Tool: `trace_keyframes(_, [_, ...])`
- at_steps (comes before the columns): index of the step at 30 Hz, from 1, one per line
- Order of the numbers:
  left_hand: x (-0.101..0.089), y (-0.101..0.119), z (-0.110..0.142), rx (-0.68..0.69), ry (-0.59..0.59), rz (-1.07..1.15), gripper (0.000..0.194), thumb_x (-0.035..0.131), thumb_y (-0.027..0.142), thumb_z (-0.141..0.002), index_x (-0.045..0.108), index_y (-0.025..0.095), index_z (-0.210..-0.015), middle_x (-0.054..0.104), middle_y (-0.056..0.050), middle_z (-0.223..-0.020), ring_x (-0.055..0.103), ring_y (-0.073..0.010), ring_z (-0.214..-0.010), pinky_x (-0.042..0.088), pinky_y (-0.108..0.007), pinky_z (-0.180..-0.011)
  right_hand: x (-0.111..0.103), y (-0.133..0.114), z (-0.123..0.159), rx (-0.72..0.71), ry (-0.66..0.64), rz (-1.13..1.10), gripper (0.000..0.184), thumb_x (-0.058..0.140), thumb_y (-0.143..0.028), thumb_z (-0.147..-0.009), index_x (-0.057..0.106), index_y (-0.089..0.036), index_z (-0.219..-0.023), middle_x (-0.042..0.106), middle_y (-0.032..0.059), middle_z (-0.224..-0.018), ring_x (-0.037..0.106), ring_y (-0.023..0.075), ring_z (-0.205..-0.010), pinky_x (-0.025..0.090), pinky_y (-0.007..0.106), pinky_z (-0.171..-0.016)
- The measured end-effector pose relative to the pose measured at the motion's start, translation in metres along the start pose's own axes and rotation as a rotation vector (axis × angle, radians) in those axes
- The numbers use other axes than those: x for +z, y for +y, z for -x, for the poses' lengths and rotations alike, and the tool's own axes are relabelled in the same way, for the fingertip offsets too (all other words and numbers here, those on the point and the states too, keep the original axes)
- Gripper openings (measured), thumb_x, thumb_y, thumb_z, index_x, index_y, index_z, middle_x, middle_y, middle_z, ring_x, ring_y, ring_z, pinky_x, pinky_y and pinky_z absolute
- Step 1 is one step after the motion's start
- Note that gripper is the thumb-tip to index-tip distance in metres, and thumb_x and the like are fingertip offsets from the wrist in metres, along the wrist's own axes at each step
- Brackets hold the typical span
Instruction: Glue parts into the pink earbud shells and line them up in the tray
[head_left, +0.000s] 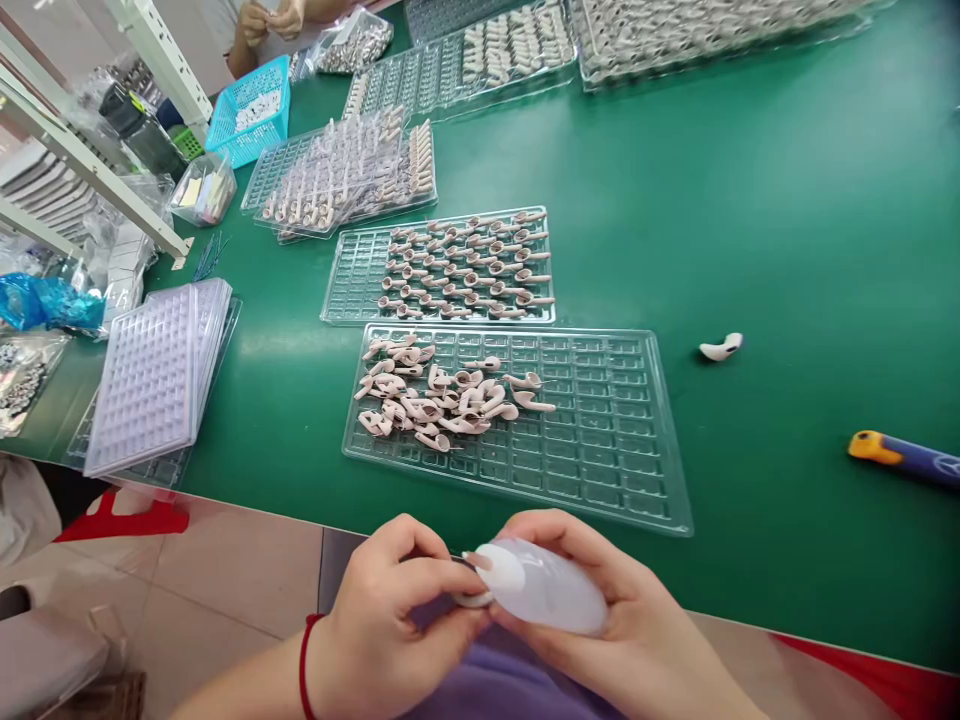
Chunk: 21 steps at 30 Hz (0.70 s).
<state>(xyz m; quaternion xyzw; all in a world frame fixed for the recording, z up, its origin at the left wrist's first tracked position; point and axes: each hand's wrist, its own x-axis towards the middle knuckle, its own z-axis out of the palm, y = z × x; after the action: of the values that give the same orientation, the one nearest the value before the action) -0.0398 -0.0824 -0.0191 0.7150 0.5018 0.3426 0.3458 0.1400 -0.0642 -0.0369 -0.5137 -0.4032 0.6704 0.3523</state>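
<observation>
My right hand is wrapped round a translucent white squeeze bottle, tilted with its nozzle to the left. In my left hand a small white earphone shell is pinched, mostly hidden by the fingers. The bottle's tip meets or nearly meets the shell; I cannot tell which. Just beyond both hands, a clear plastic tray holds a loose pile of white earphone shells with thin wires. Behind it, a second clear tray carries similar shells in rows.
A single white shell lies on the green table, near a blue and orange tool. Stacked white trays stand at left. Farther back are filled trays, a blue basket and another person's hands.
</observation>
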Motion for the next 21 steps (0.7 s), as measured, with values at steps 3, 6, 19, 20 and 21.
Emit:
trace_keyframes(3, [-0.002,0.001,-0.001,-0.034,-0.034,0.032,0.004,0.073,0.015,-0.081,0.074,0.014,-0.084,0.059,-0.005,-0.078,0.059,-0.0111,-0.067,0.052,-0.019,-0.064,-0.002,0.002,0.002,0.027,-0.026,-0.017,0.025,0.08,-0.031,-0.063,0.064,-0.024,-0.082,0.063,-0.0031,-0.076,0.058,0.0106,-0.061,0.048,0.017,-0.052])
trace_keyframes(6, [-0.002,0.001,0.0,-0.042,-0.046,0.036,0.006,0.072,0.013,-0.08,0.075,0.013,-0.085,0.059,-0.005,-0.078,0.06,-0.0119,-0.069,0.052,-0.02,-0.066,-0.004,0.006,0.002,0.05,-0.053,-0.018,0.029,0.08,-0.031,-0.062,0.062,-0.024,-0.084,0.062,-0.003,-0.077,0.054,0.0103,-0.06,0.046,0.018,-0.051])
trace_keyframes(19, [-0.001,0.003,-0.001,0.046,0.026,0.006,0.006,0.07,0.018,-0.085,0.073,0.015,-0.089,0.06,-0.004,-0.079,0.061,-0.0114,-0.068,0.053,-0.02,-0.064,0.001,0.008,0.003,0.027,0.013,-0.125,0.038,0.087,-0.044,-0.058,0.063,-0.023,-0.08,0.061,-0.0025,-0.076,0.057,0.0099,-0.062,0.048,0.017,-0.054])
trace_keyframes(20, [-0.002,0.002,-0.001,0.055,0.031,-0.017,0.006,0.069,0.018,-0.086,0.073,0.016,-0.09,0.06,-0.005,-0.08,0.061,-0.0121,-0.069,0.054,-0.021,-0.064,0.001,0.008,0.003,0.018,0.02,-0.108,0.041,0.087,-0.046,-0.058,0.063,-0.023,-0.081,0.062,-0.0023,-0.077,0.058,0.0104,-0.062,0.049,0.017,-0.054])
trace_keyframes(21, [-0.003,0.0,0.0,0.066,0.039,-0.048,0.007,0.068,0.019,-0.087,0.072,0.016,-0.091,0.061,-0.005,-0.08,0.062,-0.0128,-0.07,0.054,-0.022,-0.065,0.001,0.008,0.003,-0.001,0.037,-0.081,0.043,0.087,-0.05,-0.058,0.063,-0.024,-0.084,0.063,-0.0019,-0.079,0.059,0.011,-0.063,0.05,0.017,-0.055])
